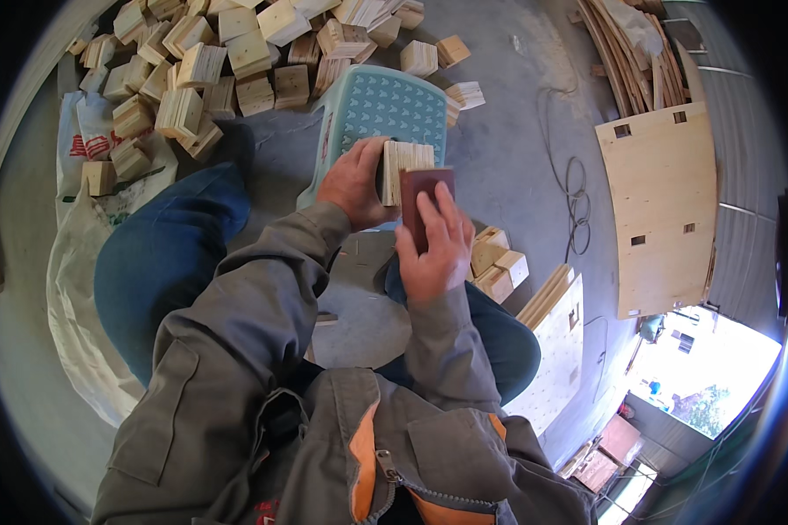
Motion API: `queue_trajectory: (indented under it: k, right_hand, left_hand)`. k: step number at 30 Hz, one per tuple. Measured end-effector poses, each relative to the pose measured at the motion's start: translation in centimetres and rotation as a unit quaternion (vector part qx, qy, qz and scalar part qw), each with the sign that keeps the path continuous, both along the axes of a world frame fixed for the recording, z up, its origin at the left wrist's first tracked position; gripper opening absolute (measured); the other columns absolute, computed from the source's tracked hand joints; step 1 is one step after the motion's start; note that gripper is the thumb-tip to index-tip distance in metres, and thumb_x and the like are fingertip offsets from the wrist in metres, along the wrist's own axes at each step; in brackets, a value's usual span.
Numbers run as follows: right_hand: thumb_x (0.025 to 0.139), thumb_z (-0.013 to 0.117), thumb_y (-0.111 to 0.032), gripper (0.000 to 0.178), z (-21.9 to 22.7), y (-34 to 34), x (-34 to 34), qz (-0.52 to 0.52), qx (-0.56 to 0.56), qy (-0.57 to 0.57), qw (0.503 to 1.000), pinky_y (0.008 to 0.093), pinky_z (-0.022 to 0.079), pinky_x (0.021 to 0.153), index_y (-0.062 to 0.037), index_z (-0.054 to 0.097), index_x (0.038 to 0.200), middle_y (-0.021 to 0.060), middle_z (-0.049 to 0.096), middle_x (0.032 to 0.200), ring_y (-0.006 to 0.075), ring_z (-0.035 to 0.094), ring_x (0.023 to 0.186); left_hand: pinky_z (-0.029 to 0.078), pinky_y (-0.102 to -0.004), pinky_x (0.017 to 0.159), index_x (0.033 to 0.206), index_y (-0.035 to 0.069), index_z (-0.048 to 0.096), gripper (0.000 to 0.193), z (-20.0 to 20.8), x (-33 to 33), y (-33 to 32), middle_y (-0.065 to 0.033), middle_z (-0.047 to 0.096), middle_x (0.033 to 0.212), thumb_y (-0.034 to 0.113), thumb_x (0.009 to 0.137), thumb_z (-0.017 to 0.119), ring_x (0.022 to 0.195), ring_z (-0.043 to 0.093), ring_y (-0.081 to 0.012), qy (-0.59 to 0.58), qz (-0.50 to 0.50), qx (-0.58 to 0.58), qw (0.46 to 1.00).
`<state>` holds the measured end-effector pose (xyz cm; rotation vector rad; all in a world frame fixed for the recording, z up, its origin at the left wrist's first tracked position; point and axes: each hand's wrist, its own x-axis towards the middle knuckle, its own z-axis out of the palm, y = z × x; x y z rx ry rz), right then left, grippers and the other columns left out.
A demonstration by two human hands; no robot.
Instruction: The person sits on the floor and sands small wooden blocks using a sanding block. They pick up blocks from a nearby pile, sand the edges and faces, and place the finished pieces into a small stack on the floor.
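My left hand is closed around a stack of pale plywood blocks, its layered edges facing up. The stack is held over the front part of a light green plastic stool with a patterned top. In my right hand is a flat reddish-brown sanding block, with the fingers laid over its face. The sanding block touches the right end of the stack, or lies very close against it. What is under the left palm is hidden.
A large heap of plywood blocks lies beyond the stool. White woven sacks are at left. More blocks sit by my right knee, near leaning boards. A cable and a plywood sheet lie right.
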<state>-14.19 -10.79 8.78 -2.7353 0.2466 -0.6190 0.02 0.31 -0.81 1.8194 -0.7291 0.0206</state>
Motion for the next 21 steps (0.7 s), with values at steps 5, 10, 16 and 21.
queue_trajectory:
  k: [5,10,16,21]
  right_hand:
    - [0.081,0.084,-0.018,0.058,-1.8,-4.8,8.9,-0.020,0.013,0.001,1.000,0.0506,0.050,0.113,-0.0122,0.073,0.138,0.0157,0.063,0.154,0.0415,0.061,0.129]
    - [0.085,0.083,-0.026,0.057,0.0,-5.8,13.0,-0.061,0.026,0.081,0.994,0.0490,0.047,0.116,-0.0094,0.073,0.138,0.0172,0.064,0.155,0.0391,0.063,0.134]
    - [0.085,0.085,-0.020,0.061,-1.5,-5.2,6.0,-0.016,0.055,0.009,0.998,0.0508,0.048,0.116,-0.0108,0.070,0.144,0.0172,0.060,0.159,0.0420,0.059,0.136]
    - [0.082,0.087,-0.014,0.064,-0.8,-2.4,-2.5,-0.029,0.083,0.000,0.996,0.0526,0.047,0.115,-0.0095,0.069,0.144,0.0186,0.059,0.159,0.0421,0.059,0.136]
  left_hand:
    - [0.055,-0.0508,0.105,0.151,0.009,0.044,0.107,-0.1,0.1,0.1,-0.0190,0.059,0.142,0.031,0.063,0.101,0.126,0.064,-0.0439,0.024,-0.009,0.022,0.999]
    - [0.055,-0.0491,0.107,0.152,0.008,0.043,0.110,0.2,0.0,-0.2,-0.0205,0.059,0.143,0.026,0.061,0.103,0.129,0.062,-0.0443,0.032,-0.011,0.013,0.999]
    - [0.055,-0.0507,0.105,0.152,0.010,0.043,0.107,-0.1,0.0,0.1,-0.0198,0.059,0.141,0.026,0.063,0.100,0.126,0.063,-0.0451,0.011,-0.006,0.010,1.000]
    - [0.056,-0.0500,0.106,0.151,0.008,0.043,0.110,0.1,0.1,-0.1,-0.0217,0.059,0.141,0.023,0.060,0.102,0.128,0.063,-0.0454,0.021,-0.013,0.014,1.000]
